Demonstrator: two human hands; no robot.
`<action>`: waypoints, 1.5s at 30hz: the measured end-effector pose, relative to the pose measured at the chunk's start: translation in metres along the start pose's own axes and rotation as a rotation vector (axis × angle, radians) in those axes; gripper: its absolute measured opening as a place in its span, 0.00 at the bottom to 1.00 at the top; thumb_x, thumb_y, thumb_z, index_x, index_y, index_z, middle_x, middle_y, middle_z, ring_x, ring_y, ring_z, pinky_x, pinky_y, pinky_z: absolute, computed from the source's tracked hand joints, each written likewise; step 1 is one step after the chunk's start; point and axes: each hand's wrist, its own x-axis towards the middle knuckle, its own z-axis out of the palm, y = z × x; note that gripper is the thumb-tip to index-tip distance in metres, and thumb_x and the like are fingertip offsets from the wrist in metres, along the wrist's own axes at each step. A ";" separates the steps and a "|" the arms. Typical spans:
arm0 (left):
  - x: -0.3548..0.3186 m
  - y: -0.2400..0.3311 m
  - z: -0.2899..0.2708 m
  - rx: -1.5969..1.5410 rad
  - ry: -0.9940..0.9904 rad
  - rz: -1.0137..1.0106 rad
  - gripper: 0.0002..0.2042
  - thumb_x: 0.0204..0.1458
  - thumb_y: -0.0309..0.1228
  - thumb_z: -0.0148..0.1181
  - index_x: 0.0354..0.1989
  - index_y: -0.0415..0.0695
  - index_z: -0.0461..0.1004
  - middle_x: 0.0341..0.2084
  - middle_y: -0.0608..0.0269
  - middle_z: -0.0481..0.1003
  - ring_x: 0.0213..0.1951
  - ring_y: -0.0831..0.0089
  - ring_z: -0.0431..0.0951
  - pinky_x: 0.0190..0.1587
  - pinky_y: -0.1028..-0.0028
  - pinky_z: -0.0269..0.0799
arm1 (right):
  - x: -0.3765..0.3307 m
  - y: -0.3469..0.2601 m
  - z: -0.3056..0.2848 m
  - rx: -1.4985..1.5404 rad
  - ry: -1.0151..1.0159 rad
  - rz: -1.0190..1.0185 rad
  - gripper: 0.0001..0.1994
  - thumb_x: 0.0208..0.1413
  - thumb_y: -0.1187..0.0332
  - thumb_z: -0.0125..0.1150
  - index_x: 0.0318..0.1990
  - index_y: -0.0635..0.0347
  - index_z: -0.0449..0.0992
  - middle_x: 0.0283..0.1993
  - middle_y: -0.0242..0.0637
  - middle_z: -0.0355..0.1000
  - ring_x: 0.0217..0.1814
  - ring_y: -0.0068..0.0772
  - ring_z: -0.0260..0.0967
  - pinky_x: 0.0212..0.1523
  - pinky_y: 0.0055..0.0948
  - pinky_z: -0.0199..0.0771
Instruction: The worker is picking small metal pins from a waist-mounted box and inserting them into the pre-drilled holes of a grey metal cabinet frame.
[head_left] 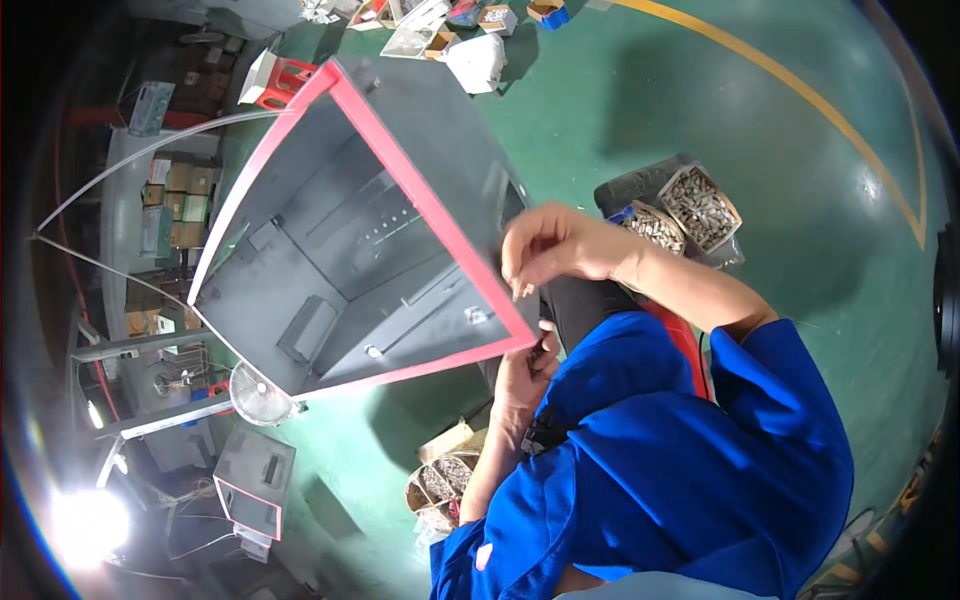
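A large grey metal cabinet (430, 130) stands tilted in front of me, its open front showing the inside. A pink-red band (425, 205) runs along its rim, turning pale toward the left. My right hand (550, 245) is beside the near right edge, fingers bent and pinched together; a small thing may be between the fingertips, too small to name. My left hand (525, 372) is lower, at the rim's near corner, fingers closed; a dark bit shows there, but what it holds is hidden.
Boxes of small pale parts (700, 205) stand to the right, and a basket of similar parts (440, 480) below my left hand. A white fan (262, 393) and a smaller grey cabinet (255, 475) are at left. A thin pale strip (130, 175) loops out left.
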 end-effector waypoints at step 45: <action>-0.067 0.066 -0.082 -1.012 -0.210 0.540 0.06 0.55 0.25 0.47 0.36 0.35 0.68 0.24 0.66 0.61 0.25 0.78 0.58 0.23 0.79 0.54 | -0.134 0.085 -0.131 -2.116 0.208 0.851 0.07 0.46 0.73 0.51 0.25 0.61 0.77 0.28 0.48 0.74 0.35 0.45 0.75 0.34 0.38 0.74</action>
